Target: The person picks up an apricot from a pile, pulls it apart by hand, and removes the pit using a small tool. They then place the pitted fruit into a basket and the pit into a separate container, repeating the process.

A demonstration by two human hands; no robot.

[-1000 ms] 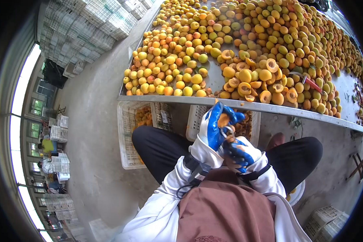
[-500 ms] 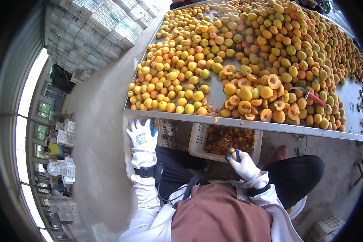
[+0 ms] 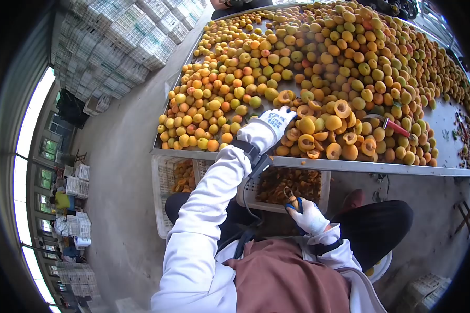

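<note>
My left hand (image 3: 277, 119), in a white and blue glove, reaches over the metal table (image 3: 214, 154) to the edge of the apricot pile (image 3: 350, 73). Its fingertips are close to apricots and halved fruit (image 3: 306, 141); what they touch is hidden. Below the table edge, my right hand (image 3: 309, 215), also gloved, is closed round a small tool (image 3: 292, 197) with a looped metal end. A crate (image 3: 325, 190) of dark fruit scraps stands just beyond it. A knife with a red handle (image 3: 397, 127) lies on the fruit.
Another crate (image 3: 161, 203) holding apricot halves is under the table's left part. Stacked crates (image 3: 109, 47) rise at the upper left. A person's arms (image 3: 222, 5) show at the table's far edge. People sit among crates (image 3: 77, 188) at the far left.
My left hand has moved from above the left crate up and rightward to the fruit on the table. My right hand stays low, and the tool's looped end now shows. The view has shifted slightly.
</note>
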